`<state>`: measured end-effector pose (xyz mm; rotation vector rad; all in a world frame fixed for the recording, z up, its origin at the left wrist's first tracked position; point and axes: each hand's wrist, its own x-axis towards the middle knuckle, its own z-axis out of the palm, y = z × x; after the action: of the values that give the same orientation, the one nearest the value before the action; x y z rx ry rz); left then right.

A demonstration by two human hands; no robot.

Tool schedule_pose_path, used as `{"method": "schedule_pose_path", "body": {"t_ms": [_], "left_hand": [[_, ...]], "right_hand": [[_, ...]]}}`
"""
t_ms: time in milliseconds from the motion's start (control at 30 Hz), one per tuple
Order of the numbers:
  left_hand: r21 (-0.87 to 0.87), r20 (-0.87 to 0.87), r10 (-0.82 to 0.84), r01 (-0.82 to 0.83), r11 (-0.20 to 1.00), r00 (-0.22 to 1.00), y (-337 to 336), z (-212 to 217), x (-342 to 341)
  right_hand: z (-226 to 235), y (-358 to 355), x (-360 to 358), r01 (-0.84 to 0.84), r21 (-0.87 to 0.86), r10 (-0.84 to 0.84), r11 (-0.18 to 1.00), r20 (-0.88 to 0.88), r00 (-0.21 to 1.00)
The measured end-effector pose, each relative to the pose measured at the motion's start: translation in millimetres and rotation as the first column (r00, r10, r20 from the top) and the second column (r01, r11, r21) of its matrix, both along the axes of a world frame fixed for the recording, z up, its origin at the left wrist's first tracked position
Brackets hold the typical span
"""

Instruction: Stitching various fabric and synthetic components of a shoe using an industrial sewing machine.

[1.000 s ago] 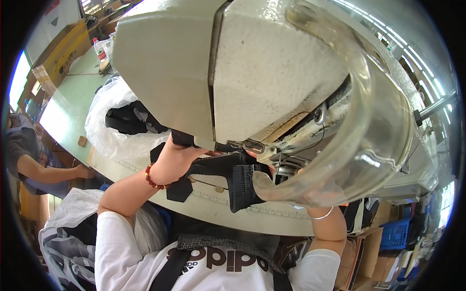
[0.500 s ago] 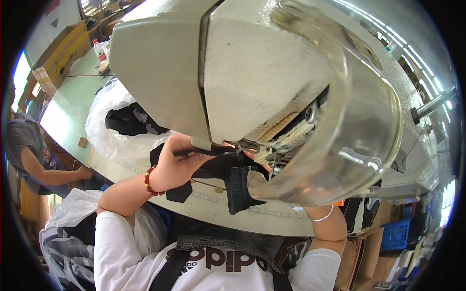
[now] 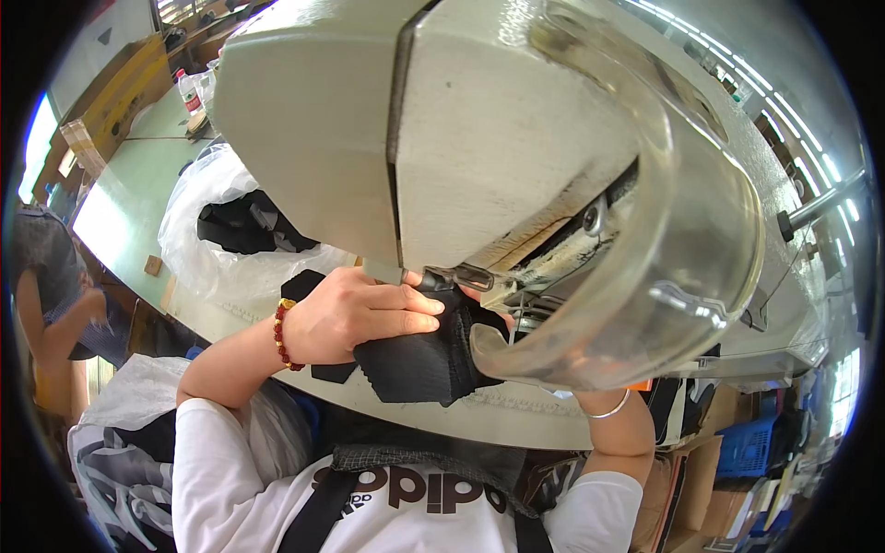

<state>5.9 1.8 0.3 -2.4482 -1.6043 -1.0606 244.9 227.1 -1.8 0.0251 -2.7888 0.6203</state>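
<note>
Folded black fabric with a ribbed edge hangs beneath the white head of a sewing machine. My left hand grips it from the left, two fingers lying along its upper face and the thumb out of sight. A red beaded bracelet circles that wrist. Behind the machine's clear curved guard, my right hand reaches in from the right; its fingers are mostly hidden, so its grip does not show. One fingertip pokes out by the fabric's top edge, and I cannot tell whose hand it belongs to.
Left of the machine, a white plastic bag of black pieces lies on the pale table. Farther back are a bottle and a cardboard box. Another person is at far left. A blue crate stands at right.
My left hand has shifted right and flattened over the fabric, which now spreads wider below the machine head. The person at left has drawn their arm back from the table.
</note>
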Motion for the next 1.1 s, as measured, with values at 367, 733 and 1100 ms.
{"method": "schedule_pose_path", "body": {"t_ms": [367,733,1100], "left_hand": [[-0.027,0.049,-0.013,0.014,1.000,0.999,1.3,2.5,0.6],[-0.025,0.123,-0.064,0.068,0.997,0.990,10.2,1.0,-5.2],[-0.052,0.222,-0.046,0.058,0.997,0.974,11.8,-13.2,-6.8]], "right_hand": [[-1.3,1.2,0.3,-0.002,-0.011,0.003,1.000,0.019,1.000],[-0.6,-0.3,0.1,0.001,0.017,-0.002,1.000,0.010,1.000],[0.1,2.5,-2.4,0.011,0.085,-0.011,0.996,0.000,1.000]]}}
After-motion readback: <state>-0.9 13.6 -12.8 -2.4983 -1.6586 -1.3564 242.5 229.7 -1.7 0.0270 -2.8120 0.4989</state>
